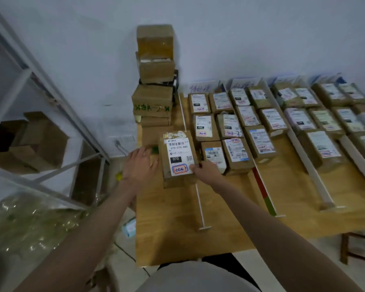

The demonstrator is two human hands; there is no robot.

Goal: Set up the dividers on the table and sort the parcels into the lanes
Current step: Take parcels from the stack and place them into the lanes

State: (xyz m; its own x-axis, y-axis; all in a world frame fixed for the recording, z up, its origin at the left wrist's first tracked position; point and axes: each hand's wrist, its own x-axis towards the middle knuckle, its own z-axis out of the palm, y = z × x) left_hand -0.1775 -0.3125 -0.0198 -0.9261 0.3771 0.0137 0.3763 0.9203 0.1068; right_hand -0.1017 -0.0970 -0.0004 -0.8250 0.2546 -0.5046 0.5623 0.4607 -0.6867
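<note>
Both hands hold a brown parcel [178, 159], labelled "070-070-A80" and "070", at the bench's [219, 224] left end: the left hand [140, 165] rests flat against its side, the right hand [204, 170] pinches its near corner.

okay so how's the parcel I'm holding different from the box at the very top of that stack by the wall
The held parcel shows a white shipping label reading 070; the top box shows no label, only glossy tape. The parcel sits low between the left hand and right hand; the top box rests untouched high on the stack. Both are brown cardboard.
</note>
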